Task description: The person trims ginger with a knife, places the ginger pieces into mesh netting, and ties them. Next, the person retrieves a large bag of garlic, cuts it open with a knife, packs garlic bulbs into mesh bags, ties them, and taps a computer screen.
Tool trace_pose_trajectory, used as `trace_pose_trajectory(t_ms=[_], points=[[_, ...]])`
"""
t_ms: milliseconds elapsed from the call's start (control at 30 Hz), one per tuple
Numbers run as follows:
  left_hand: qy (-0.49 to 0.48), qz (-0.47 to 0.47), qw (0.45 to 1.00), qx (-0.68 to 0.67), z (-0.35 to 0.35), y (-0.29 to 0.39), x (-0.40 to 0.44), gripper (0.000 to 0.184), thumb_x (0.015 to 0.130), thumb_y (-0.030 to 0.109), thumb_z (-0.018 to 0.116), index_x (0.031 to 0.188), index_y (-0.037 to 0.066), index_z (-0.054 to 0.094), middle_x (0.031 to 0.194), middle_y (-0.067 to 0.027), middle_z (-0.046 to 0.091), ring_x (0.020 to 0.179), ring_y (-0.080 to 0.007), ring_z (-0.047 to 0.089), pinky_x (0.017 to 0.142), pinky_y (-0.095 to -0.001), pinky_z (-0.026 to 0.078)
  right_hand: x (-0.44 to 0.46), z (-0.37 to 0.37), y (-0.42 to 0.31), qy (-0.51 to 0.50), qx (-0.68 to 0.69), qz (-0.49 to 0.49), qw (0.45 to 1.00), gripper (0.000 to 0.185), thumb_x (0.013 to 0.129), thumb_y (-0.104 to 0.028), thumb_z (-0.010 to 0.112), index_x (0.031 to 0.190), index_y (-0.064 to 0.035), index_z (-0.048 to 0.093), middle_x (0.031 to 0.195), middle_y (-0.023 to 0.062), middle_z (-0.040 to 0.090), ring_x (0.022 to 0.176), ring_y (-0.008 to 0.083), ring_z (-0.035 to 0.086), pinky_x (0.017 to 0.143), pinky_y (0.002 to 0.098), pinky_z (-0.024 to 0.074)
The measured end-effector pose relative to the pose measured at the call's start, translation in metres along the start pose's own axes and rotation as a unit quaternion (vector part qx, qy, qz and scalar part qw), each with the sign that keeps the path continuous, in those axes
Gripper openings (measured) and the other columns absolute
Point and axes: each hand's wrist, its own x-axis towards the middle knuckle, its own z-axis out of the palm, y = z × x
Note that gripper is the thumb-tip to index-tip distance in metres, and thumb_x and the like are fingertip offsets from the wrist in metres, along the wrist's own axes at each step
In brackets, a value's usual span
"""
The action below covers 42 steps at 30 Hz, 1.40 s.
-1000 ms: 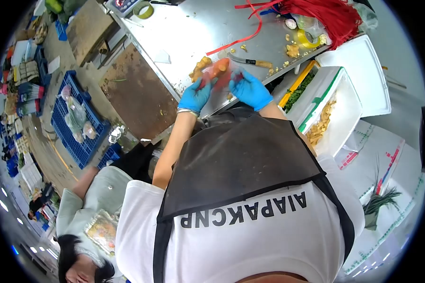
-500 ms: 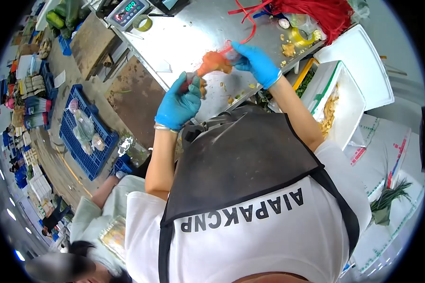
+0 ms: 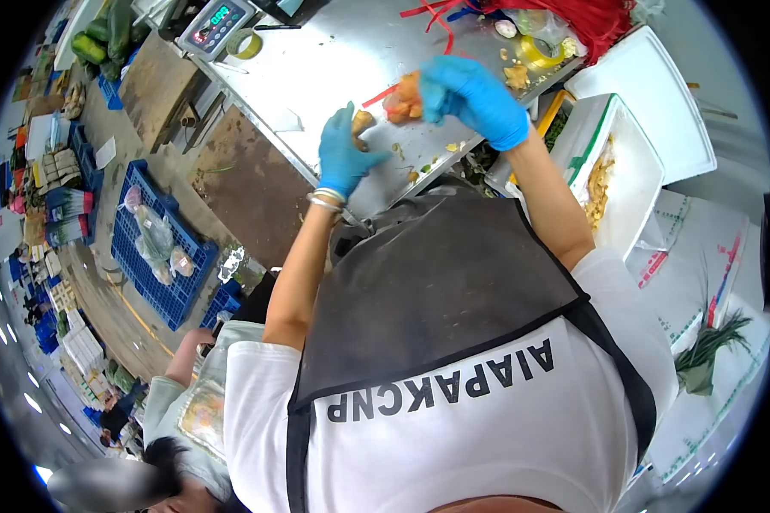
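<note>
My left hand (image 3: pixel 347 154) wears a blue glove, with its fingers and thumb apart. Close to its fingers lies a tan, knobbly piece that looks like ginger (image 3: pixel 362 122), on the metal table. To the right is a small red mesh bag (image 3: pixel 404 98) with orange-tan lumps inside. A narrow red strip (image 3: pixel 381 94) shows at the bag's left side. My right hand (image 3: pixel 477 98), also gloved in blue and somewhat blurred, has its curled fingers at the right side of the bag; its fingertips are partly hidden.
A digital scale (image 3: pixel 217 24) and a tape roll (image 3: pixel 246 44) stand at the table's left. Red mesh bags (image 3: pixel 595 30) and yellow tape (image 3: pixel 541 53) lie at the right. A white foam box (image 3: pixel 640 162) holds tan pieces. Another person (image 3: pixel 201 410) sits at lower left.
My left hand has let go of the dark reddish thing at its fingertips and spread its fingers. The mesh bag has shifted right with my right hand, away from my left.
</note>
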Motion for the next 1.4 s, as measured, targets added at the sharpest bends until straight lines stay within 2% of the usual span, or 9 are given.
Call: trace_pose_trajectory(t_ms=[133,300,500,633,733,867,1033,1200,1400], points=[[0.032,0.050,0.977,0.205,0.046,0.037,0.027,0.122,0.049,0.043,0.089,0.145,0.003,0.024,0.131,-0.0192,0.049,0.122,-0.0359,0.046,0.095,-0.0409,0.044,0.005,0.011,-0.025,0.008,-0.018,-0.099,0.995,0.029,0.099,-0.028,0.048,0.097,-0.0028,0.062,0.087,0.0076,0.065,0.076,0.0180,0.064,0.073,0.0317,0.0536],[-0.016,-0.046,0.999,-0.021,0.073,0.008,0.049,0.098,0.065,0.037,0.083,0.142,0.002,0.034,0.131,-0.0233,0.049,0.116,-0.0357,0.052,0.094,-0.0404,0.045,0.031,-0.074,-0.045,0.128,-0.206,-0.242,0.939,0.067,0.091,-0.024,0.062,0.148,-0.0175,0.028,0.128,0.0134,0.052,0.106,0.0264,0.054,0.099,0.0436,0.0406],[-0.060,-0.031,0.989,-0.129,0.066,-0.002,0.014,0.075,0.075,0.032,0.075,0.137,0.004,0.045,0.129,-0.0204,0.054,0.118,-0.0343,0.053,0.099,-0.0398,0.042,0.042,-0.193,0.125,0.181,-0.806,0.065,0.560,0.091,0.073,-0.037,0.076,0.148,-0.0233,0.025,0.127,0.0143,0.058,0.124,0.0341,0.049,0.107,0.0438,0.0349],[-0.056,-0.102,0.982,-0.152,0.042,0.000,-0.002,0.072,0.076,0.031,0.075,0.136,0.005,0.047,0.125,-0.0172,0.057,0.117,-0.0292,0.054,0.095,-0.0374,0.045,0.075,-0.181,0.098,0.083,-0.751,0.186,0.628,0.043,0.081,-0.034,0.067,0.120,-0.0166,0.062,0.122,0.0117,0.061,0.111,0.0307,0.057,0.093,0.0371,0.0463],[0.007,-0.028,0.981,-0.190,0.019,0.018,0.004,0.094,0.064,0.027,0.085,0.141,0.000,0.037,0.128,-0.0178,0.050,0.102,-0.0263,0.056,0.085,-0.0354,0.049,0.056,-0.067,0.013,-0.027,-0.722,-0.161,0.673,0.024,0.085,-0.031,0.061,0.095,-0.0098,0.067,0.097,0.0105,0.063,0.089,0.0306,0.063,0.078,0.0404,0.0501],[0.081,0.126,0.971,-0.188,-0.014,0.063,0.033,0.114,0.056,0.026,0.090,0.145,-0.003,0.026,0.137,-0.0186,0.038,0.100,-0.0264,0.053,0.085,-0.0349,0.049,0.047,0.018,-0.022,-0.192,-0.654,-0.189,0.707,0.019,0.081,-0.022,0.067,0.096,-0.0113,0.064,0.091,0.0082,0.062,0.081,0.0296,0.063,0.072,0.0391,0.0499],[-0.105,-0.094,0.849,-0.510,-0.040,0.080,0.041,0.041,0.085,0.015,0.069,0.120,-0.002,0.055,0.101,-0.0119,0.063,0.071,-0.0156,0.060,0.062,-0.0248,0.049,0.069,0.032,-0.070,-0.140,-0.701,-0.308,0.628,0.024,0.081,-0.031,0.069,0.095,-0.0125,0.061,0.088,0.0084,0.063,0.077,0.0281,0.064,0.066,0.0361,0.0495],[-0.062,-0.182,0.896,-0.401,-0.082,0.056,0.029,0.013,0.085,0.011,0.064,0.094,0.001,0.065,0.089,-0.0060,0.066,0.085,-0.0176,0.060,0.079,-0.0292,0.048,0.093,-0.025,-0.023,-0.224,-0.619,-0.029,0.752,0.029,0.090,-0.039,0.056,0.087,-0.0122,0.067,0.083,0.0052,0.067,0.078,0.0234,0.063,0.075,0.0349,0.0484],[0.161,0.065,0.981,0.092,-0.086,0.019,0.019,0.009,0.074,0.005,0.068,0.082,0.010,0.069,0.089,-0.0115,0.057,0.081,-0.0292,0.056,0.074,-0.0398,0.046,0.054,0.020,0.059,-0.373,-0.303,0.172,0.860,0.027,0.097,-0.025,0.052,0.102,-0.0038,0.067,0.093,0.0062,0.067,0.081,0.0147,0.059,0.078,0.0310,0.0471]])
